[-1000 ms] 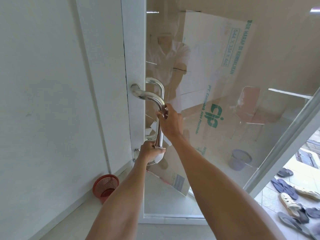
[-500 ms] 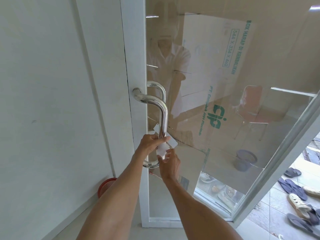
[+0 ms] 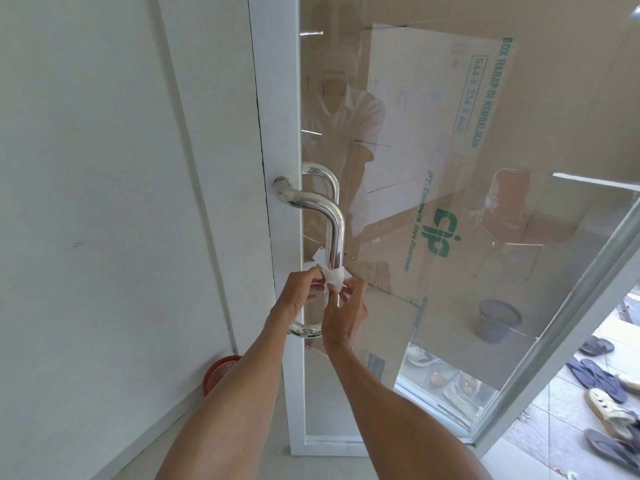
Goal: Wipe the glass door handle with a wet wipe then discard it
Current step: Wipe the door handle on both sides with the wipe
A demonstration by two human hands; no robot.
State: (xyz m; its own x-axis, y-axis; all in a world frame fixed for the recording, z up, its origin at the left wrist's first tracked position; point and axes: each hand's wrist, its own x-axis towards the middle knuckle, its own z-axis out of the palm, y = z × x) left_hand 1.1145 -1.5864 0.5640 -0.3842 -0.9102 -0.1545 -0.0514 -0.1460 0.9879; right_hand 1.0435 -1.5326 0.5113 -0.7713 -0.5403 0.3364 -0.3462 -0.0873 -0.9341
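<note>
Head view: 2 hands, both on 1 wet wipe. Left hand and right hand sit close together, fingertips pinching the wipe against the lower upright of the chrome handle at the left edge of the glass door. 1 rear handle behind the glass. 1 red basket by the wall, 1 blue bin beyond the glass.

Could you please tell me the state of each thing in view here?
door handle: upright, upper bar uncovered.
wet wipe: crumpled against the bar, pinched from both sides.
left hand: pinches the wipe.
right hand: pinches the wipe.
red basket: upright on the floor.
</note>
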